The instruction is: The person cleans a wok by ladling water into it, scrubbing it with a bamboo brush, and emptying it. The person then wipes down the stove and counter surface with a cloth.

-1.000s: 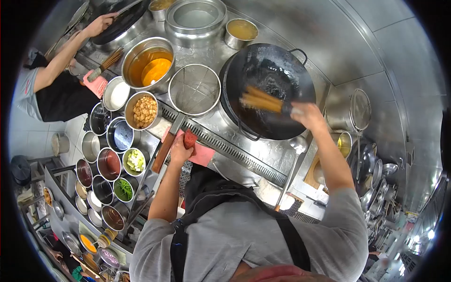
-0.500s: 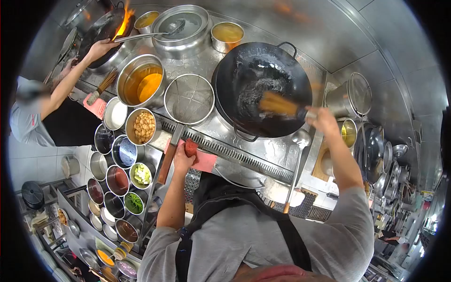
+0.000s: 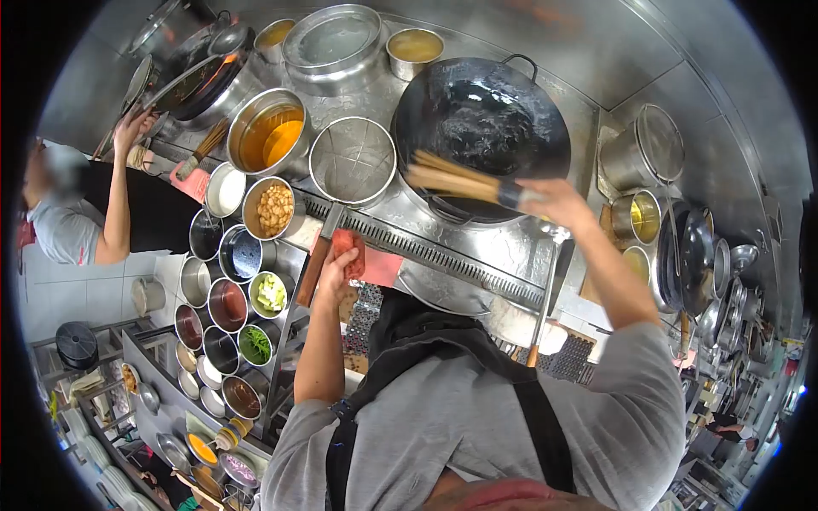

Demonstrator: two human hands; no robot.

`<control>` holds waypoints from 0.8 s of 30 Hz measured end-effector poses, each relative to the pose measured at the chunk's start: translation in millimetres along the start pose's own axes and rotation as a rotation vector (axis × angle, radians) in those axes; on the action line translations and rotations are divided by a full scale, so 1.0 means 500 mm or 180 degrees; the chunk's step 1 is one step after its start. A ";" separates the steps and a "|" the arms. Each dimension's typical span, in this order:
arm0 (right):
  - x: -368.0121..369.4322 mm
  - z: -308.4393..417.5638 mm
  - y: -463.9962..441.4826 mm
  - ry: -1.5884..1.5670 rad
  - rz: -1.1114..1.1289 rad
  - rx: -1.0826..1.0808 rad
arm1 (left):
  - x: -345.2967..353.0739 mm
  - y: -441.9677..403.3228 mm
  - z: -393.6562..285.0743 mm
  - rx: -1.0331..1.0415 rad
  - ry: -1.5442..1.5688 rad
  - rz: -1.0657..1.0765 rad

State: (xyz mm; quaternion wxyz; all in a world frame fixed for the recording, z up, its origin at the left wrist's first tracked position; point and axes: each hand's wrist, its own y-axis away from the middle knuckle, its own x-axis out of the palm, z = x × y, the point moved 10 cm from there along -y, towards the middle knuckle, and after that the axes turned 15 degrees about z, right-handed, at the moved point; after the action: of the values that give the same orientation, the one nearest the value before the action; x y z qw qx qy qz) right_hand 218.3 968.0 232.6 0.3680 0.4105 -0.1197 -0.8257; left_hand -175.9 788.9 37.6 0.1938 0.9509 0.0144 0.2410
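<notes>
My right hand (image 3: 550, 206) is closed round the dark-banded grip of a bamboo wok brush (image 3: 460, 180). Its bristles point left, across the near-left rim of a large black wok (image 3: 486, 111) with a wet, shiny inside. My left hand (image 3: 334, 277) grips a crumpled red cloth (image 3: 350, 254) at the counter's front edge, above a pink cloth (image 3: 382, 269). Just left of that hand lies a brown wooden handle (image 3: 313, 272), in line with a round wire strainer (image 3: 328, 185). A long-handled ladle (image 3: 542, 307) lies at the wok's near right.
Left of the strainer stands a pot of orange liquid (image 3: 243, 140). Several containers of ingredients, one with brown chunks (image 3: 274, 211), fill the left side. Another person (image 3: 106, 196) works at a second wok at far left. Pots (image 3: 635, 153) line the right.
The brush in my right hand has swept left and toward me, from inside the wok to its near-left rim. The other person's arm has drawn back, and the flame at their wok has shrunk.
</notes>
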 end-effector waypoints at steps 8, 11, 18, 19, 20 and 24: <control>-0.284 -0.111 0.201 0.1729 -0.1514 0.1055 | 0.263 -0.066 -0.055 -0.0434 0.0134 0.0925; -0.293 -0.089 0.254 0.1420 -0.2056 0.0875 | 0.305 -0.118 -0.052 -0.0563 -0.0282 0.0726; -0.106 -0.311 0.301 -0.0260 -0.1797 0.0739 | 0.363 -0.210 0.039 -0.1224 -0.0661 0.0495; -0.076 -0.312 0.316 -0.0995 -0.1758 0.0875 | 0.368 -0.222 0.051 -0.1201 -0.0691 0.0503; -0.050 -0.318 0.327 -0.1726 -0.1702 0.0992 | 0.366 -0.234 0.062 -0.1206 -0.0597 0.0361; -0.039 -0.269 0.354 -0.0772 -0.1924 0.0707 | 0.380 -0.234 0.059 -0.0935 -0.0243 0.0452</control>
State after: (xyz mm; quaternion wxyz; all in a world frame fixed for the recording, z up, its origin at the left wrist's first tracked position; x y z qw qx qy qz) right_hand 419.0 871.8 247.0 0.0428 0.3638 -0.1246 -0.9221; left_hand 13.3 909.4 55.6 0.3136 0.9194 -0.0956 0.2173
